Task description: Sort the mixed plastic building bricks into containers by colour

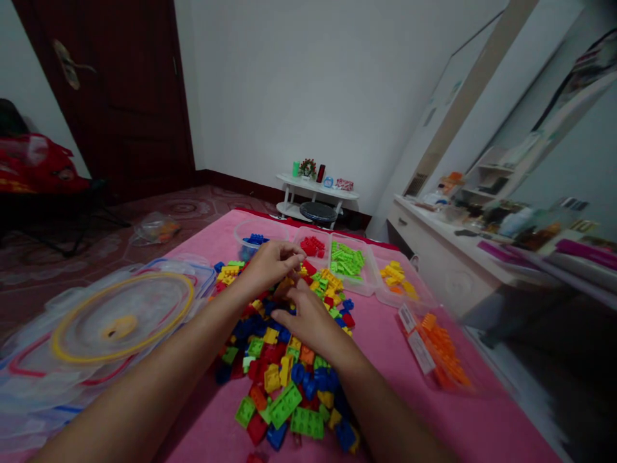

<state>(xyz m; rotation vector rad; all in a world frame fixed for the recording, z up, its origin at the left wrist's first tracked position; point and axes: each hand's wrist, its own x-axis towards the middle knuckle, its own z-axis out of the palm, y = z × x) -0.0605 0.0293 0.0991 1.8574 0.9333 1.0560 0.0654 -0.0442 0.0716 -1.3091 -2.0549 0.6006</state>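
Observation:
A large mixed pile of toy building bricks in red, blue, green, yellow and orange covers the middle of the pink table. Over the pile's far part, my left hand reaches in from the left, its fingers bent and closed together; whatever they may hold is too small to make out. Just below and to the right, my right hand is low among the bricks. Its thumb stands apart from its fingers, and no brick shows clearly in it.
Behind the pile stand clear tubs with blue bricks, red bricks, green bricks and yellow bricks. A labelled clear box at the right holds orange bricks. Stacked clear lids lie at the left. A white dresser stands beyond.

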